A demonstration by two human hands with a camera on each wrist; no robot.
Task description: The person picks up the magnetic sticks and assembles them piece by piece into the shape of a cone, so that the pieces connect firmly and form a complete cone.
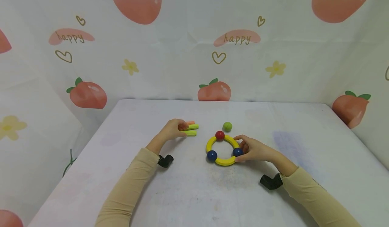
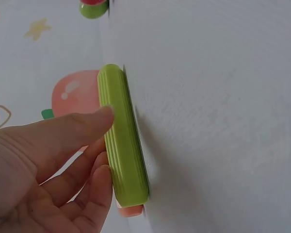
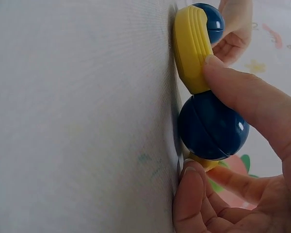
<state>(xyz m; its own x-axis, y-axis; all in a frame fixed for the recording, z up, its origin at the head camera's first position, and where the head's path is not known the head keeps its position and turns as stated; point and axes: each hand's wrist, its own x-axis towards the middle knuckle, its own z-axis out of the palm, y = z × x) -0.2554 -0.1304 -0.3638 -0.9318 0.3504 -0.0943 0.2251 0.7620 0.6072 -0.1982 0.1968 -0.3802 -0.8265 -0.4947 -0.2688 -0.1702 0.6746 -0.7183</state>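
My left hand (image 1: 172, 130) reaches over straight sticks left of centre. Its thumb lies on the nearer green stick (image 1: 191, 133), the fingers bent round the far side. Behind that one are another green stick (image 1: 193, 126) and an orange stick (image 1: 190, 122). In the left wrist view the grooved green stick (image 2: 122, 160) hides most of the orange one (image 2: 131, 211). My right hand (image 1: 256, 149) grips the right side of a ring of yellow curved pieces (image 1: 225, 162), with its thumb on one piece and fingers about a blue ball (image 3: 213, 127).
A red ball (image 1: 220, 135) and a second blue ball (image 1: 211, 155) join the ring's other pieces. Just behind the ring a loose green ball (image 1: 227, 126) lies on the white table (image 1: 188, 200). A patterned cloth (image 1: 176, 51) hangs at the table's back edge.
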